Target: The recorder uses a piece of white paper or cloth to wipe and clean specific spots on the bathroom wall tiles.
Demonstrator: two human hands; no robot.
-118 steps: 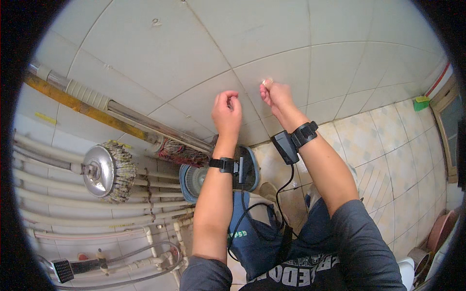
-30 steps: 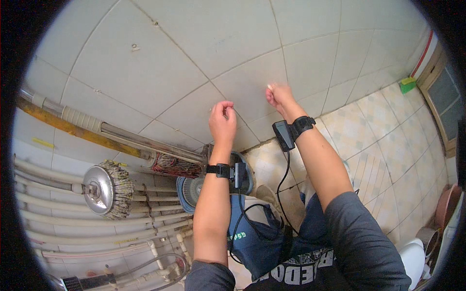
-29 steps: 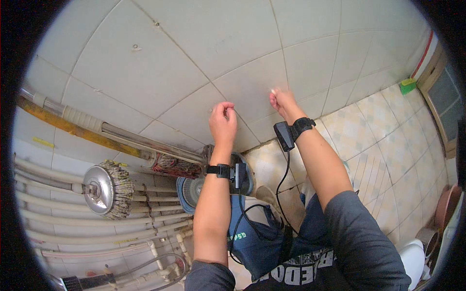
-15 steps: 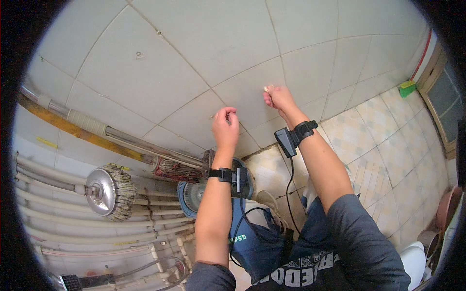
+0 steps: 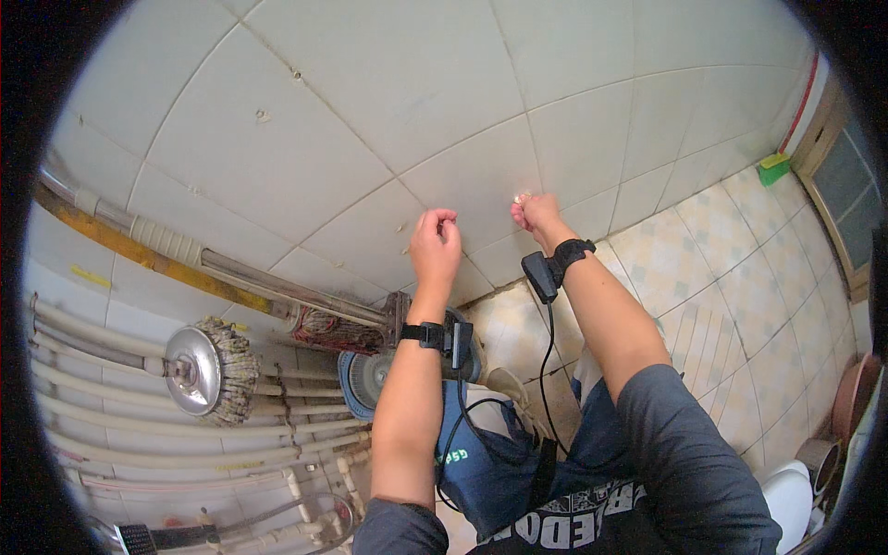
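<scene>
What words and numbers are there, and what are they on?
Black shirt: big pale letters, partly hidden; I won't copy them out.
Blue trousers: small green lettering, which I won't copy either.
Yellow strip: any writing is too small to read.

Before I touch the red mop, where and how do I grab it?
On the red mop, probably the yellow pole: come from below in the picture, because the silver pole crowds its upper side. It's long, slim and easier to circle than shaggy strands.
</scene>
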